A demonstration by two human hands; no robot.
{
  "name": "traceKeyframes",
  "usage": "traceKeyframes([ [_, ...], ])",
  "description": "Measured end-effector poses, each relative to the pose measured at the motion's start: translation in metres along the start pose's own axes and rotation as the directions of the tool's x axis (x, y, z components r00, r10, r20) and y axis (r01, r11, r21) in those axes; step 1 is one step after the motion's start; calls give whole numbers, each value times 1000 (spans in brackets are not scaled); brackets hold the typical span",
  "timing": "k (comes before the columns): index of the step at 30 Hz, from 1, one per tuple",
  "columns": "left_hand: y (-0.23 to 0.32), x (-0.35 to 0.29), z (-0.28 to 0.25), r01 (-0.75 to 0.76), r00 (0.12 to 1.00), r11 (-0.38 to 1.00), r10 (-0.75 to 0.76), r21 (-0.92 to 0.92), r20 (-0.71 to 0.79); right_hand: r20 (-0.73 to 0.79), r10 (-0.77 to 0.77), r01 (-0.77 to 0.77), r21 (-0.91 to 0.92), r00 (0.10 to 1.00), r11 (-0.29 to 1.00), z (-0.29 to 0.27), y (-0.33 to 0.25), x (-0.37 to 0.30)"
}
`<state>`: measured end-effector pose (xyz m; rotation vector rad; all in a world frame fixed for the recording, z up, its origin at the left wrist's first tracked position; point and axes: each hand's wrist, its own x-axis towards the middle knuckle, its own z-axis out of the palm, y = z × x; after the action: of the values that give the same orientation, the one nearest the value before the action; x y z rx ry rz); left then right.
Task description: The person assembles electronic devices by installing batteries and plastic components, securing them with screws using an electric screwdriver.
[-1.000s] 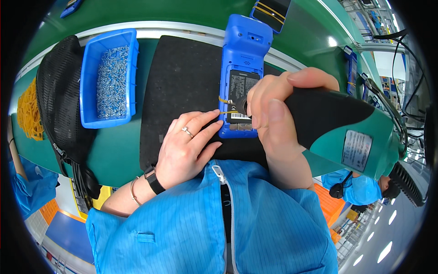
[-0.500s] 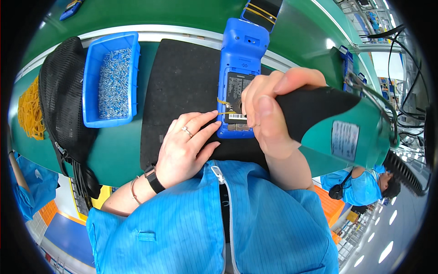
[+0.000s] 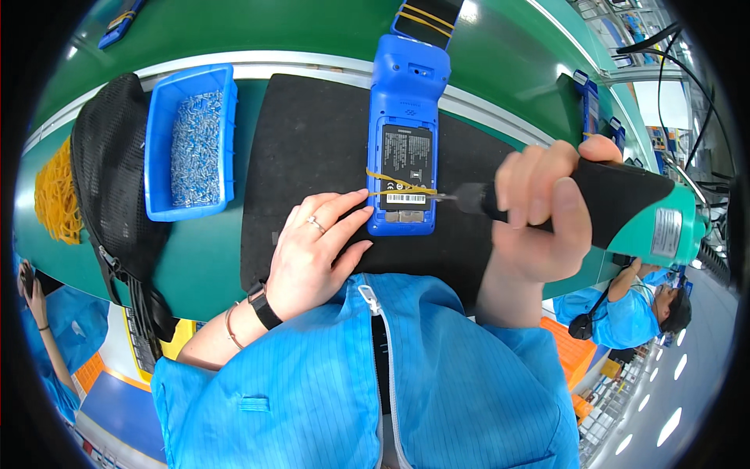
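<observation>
A blue handheld terminal (image 3: 404,102) lies lengthwise on the black mat, its back cover area exposing a black battery (image 3: 406,152). Yellow rubber bands (image 3: 391,184) cross its lower part. My left hand (image 3: 312,242) lies flat with fingers stretched, the fingertips touching the terminal's lower left edge. To the right, my right hand (image 3: 543,207) is wrapped round a black and green electric screwdriver (image 3: 625,207). The screwdriver points left, its slim bit close to the terminal's lower right edge; whether it touches the terminal I cannot tell. The right hand is partly blurred.
A blue bin (image 3: 148,148) full of small screws stands left of the black mat (image 3: 301,148). Beyond it lie a black mesh bag (image 3: 109,180) and yellow rubber bands (image 3: 55,195). Another banded device (image 3: 426,22) sits at the far side. A co-worker (image 3: 621,313) is at the right.
My right hand has drawn the screwdriver to the right, away from above the terminal, uncovering the battery and its bands. The left hand stays at the terminal's edge.
</observation>
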<state>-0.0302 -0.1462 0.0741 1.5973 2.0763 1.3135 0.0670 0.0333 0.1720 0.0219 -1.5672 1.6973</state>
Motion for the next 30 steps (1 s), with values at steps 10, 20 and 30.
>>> traceKeyframes([
  [10,1,-3,2,5,1000,1000,-5,18,-5,-550,175,-576,-797,817,182,-115,-17,-62],
  [20,20,33,-9,360,883,783,-461,-507,-85,21,226,-78,-904,974,421,1,26,-78],
  [30,-14,60,26,198,870,892,-350,-405,-346,23,186,-42,-940,982,337,6,43,-72],
])
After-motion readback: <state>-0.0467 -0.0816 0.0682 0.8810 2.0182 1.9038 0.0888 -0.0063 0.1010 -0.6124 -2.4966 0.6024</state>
